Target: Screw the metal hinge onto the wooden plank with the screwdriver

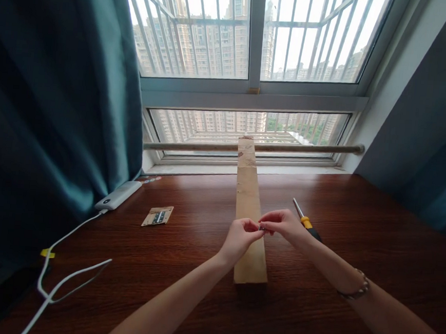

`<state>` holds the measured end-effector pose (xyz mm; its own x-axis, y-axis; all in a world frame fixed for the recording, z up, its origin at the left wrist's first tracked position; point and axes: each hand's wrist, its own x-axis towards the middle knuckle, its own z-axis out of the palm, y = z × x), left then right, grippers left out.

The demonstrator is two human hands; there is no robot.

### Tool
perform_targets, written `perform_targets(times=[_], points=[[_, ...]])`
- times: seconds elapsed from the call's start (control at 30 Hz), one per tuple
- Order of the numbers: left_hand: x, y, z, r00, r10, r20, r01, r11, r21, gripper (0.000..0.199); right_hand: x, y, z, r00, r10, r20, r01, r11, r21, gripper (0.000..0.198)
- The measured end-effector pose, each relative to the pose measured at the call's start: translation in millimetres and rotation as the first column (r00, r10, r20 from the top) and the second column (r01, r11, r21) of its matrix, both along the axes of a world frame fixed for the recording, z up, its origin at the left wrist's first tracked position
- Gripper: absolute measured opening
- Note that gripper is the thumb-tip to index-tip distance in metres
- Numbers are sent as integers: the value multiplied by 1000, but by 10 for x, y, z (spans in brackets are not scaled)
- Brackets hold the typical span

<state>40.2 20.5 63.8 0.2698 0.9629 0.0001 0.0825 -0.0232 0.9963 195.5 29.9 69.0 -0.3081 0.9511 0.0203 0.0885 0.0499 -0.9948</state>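
Above the near half of a long wooden board (248,197), my two hands meet at the fingertips. My left hand (241,236) is closed in a pinch on a small metal piece (262,229). From the other side, my right hand (286,226) also pinches at it, thumb and fingers together. The piece is too small and too covered by fingers to tell its exact kind. Just beyond my right wrist lies a screwdriver (305,222) with a yellow and black handle, its shaft pointing away toward the window.
On the left of the brown table (197,247) lies a small cardboard card (158,216) with dark pieces on it. A white power bank (119,196) with a white cable (63,283) sits by the blue curtain (109,86). The board's far end reaches the window rail (309,149).
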Motion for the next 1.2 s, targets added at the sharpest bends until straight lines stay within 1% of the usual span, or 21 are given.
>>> perform_targets(times=[0.13,0.2,0.23,0.3,0.37,0.43,0.53,0.63,0.77,0.97,1.1,1.2], points=[[83,-23,-38,996,-45,-75,48,998,46,29,291,167,77,994,31,109,-29,999,-18,29],[56,-51,-56,991,-26,-131,38,995,92,33,502,312,85,974,19,226,-19,1000,-3,29],[26,-68,-68,988,-7,-155,27,992,125,34,616,392,63,952,17,306,-15,1000,-7,29],[-61,-101,-101,981,33,-189,6,980,201,30,829,542,-44,866,28,499,-5,999,-47,26],[-168,-125,-145,976,63,-210,-4,963,269,24,989,653,-212,814,41,580,6,997,-79,21],[-280,-135,-191,971,89,-222,-14,947,321,18,1081,714,-388,780,51,623,9,996,-94,17],[-435,-130,-247,963,121,-239,-34,939,342,13,1125,740,-569,736,46,675,11,997,-80,13],[-558,-123,-286,960,129,-248,-47,950,309,11,1128,738,-628,703,29,711,13,999,-53,12],[-662,-136,-349,959,131,-251,-57,957,283,12,1132,731,-625,661,23,750,7,999,-37,11],[-712,-165,-465,960,135,-247,-66,961,269,11,1118,699,-597,574,42,817,-28,999,-32,7],[-729,-151,-530,960,137,-245,-68,961,268,12,1062,655,-542,492,23,870,-41,999,-3,9],[-745,-136,-574,961,141,-239,-74,961,268,12,994,595,-482,410,-33,912,-50,997,59,13]])
